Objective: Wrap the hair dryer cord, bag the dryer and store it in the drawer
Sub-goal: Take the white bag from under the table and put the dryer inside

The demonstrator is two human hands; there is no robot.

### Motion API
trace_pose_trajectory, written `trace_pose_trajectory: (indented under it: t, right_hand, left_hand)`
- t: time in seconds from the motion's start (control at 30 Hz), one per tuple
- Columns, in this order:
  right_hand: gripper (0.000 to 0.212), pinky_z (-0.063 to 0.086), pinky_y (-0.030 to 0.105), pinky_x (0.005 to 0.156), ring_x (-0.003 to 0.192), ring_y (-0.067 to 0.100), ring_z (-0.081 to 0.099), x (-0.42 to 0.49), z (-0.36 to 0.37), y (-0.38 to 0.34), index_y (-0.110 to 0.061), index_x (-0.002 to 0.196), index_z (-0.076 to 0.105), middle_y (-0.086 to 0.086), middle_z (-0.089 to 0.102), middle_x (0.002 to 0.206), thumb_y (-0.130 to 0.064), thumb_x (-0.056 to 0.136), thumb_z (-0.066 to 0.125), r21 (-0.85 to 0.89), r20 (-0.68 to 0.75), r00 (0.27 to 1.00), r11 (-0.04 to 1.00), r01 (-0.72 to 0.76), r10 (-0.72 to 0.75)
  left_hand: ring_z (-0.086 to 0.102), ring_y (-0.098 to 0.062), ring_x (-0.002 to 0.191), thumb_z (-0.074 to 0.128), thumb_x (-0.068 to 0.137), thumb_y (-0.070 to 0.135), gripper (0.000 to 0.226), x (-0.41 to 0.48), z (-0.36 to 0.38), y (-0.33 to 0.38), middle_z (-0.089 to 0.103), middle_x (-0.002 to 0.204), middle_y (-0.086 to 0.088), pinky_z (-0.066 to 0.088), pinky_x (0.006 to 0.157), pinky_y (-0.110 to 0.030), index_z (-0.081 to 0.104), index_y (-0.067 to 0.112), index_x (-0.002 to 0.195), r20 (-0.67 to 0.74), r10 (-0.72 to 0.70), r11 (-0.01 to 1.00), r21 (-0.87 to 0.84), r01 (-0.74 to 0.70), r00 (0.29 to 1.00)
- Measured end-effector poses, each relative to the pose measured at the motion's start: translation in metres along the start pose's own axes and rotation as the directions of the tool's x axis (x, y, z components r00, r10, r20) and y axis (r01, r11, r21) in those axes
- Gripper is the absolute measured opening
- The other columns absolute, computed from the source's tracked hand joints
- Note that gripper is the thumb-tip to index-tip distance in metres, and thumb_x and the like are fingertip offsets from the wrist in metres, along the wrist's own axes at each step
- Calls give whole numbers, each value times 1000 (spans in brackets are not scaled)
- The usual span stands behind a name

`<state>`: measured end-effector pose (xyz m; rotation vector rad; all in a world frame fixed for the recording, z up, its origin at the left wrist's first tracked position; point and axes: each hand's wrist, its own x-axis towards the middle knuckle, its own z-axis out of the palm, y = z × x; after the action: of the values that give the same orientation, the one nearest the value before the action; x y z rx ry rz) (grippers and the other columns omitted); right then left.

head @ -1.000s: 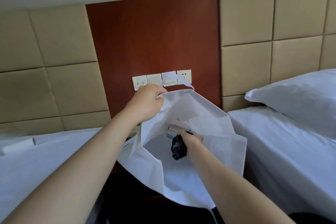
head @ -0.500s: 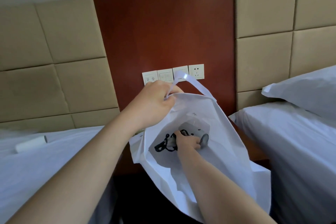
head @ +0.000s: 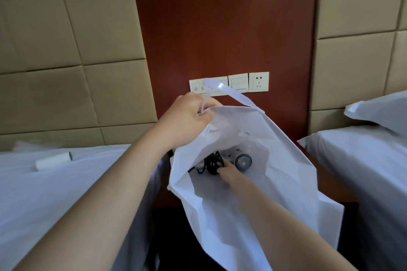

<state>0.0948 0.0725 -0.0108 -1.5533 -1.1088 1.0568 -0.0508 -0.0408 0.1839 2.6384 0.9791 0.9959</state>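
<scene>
Hair dryer (head: 239, 157) lies low inside the bag (head: 275, 160), with the cord (head: 212, 161) bundled beside it.
Your left hand (head: 189, 114) pinches the rim and holds the mouth open; the fabric looks thin and floppy. Your right hand (head: 229, 172) reaches the cord, but I cannot tell whether it grips. The dryer is probably rigid and weighty, so take it by the barrel.

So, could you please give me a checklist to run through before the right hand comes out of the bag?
1. Mouth held open: the left hand grips the rim of the white bag: ok.
2. The hair dryer lies inside the bag: ok.
3. The cord is bundled beside it, but a strand trails: cannot tell.
4. The right hand is free of the cord: blurred, cannot tell.
5. The drawer is ready: out of view, cannot tell.
</scene>
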Motion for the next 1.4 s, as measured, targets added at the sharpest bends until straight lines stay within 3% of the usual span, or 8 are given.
trace_pose_trajectory:
  t: [0.2,0.4,0.57,0.77,0.9,1.13,1.23,1.4]
  right_hand:
    - [14,33,17,54,68,13,43,-39,-40,-2,-3,78,57,2,50,75,0,84,45,-438,155,983,886,154,-95]
    - [32,45,16,71,97,16,58,-140,-86,-30,-16,124,56,13,63,121,-18,92,48,-680,452,892,655,328,22]
    - [33,46,31,99,103,10,62,-215,-132,-53,-24,126,54,2,66,119,-17,94,47,-711,546,838,533,459,6]
    - [28,47,19,87,100,10,65,-275,-171,-69,-21,119,61,-6,66,108,-15,95,48,-692,513,857,563,452,-57]
    - [23,50,24,88,95,5,67,-285,-187,-69,-20,112,65,-8,70,102,-17,94,51,-640,488,871,657,399,-54]
    - [24,46,32,86,102,27,61,-209,-188,-21,-11,105,67,3,68,107,-26,89,57,-744,110,956,614,262,-273]
    - [45,41,34,95,119,29,52,-181,-186,11,-10,127,52,11,56,130,-33,89,58,-773,-102,966,630,72,-237]
    - [51,49,39,87,106,30,59,-152,-183,60,-4,124,48,13,58,118,-33,85,65,-388,-166,986,919,-74,9]
  left_hand:
    - [46,-1,52,45,94,9,37,-10,5,2,51,53,18,29,49,-9,63,36,76,19,-1,1000,27,1,1000]
    - [38,-5,46,42,95,12,37,-33,19,16,43,46,9,33,51,-14,60,20,64,84,-2,994,110,-8,996]
    - [56,-23,82,27,91,34,36,-60,32,23,67,92,8,49,81,-45,55,43,112,247,-15,951,304,-62,969]
    - [54,-21,100,37,98,27,29,-92,47,60,62,116,-1,43,79,-34,54,26,122,459,-132,910,408,-76,878]
    - [51,-12,119,54,93,29,38,-100,49,58,56,131,4,40,102,-32,51,25,131,611,-202,919,389,-68,765]
    - [56,-16,113,55,92,30,25,-103,80,1,63,118,0,42,99,-30,64,17,111,484,-368,930,210,303,794]
    - [46,-22,128,58,90,33,39,-116,118,-34,52,134,-7,36,99,-29,56,13,123,291,-572,806,26,592,767]
    - [45,-33,126,65,86,32,69,-150,184,-69,41,142,-17,38,103,-34,33,-2,137,124,-928,215,-592,777,351]
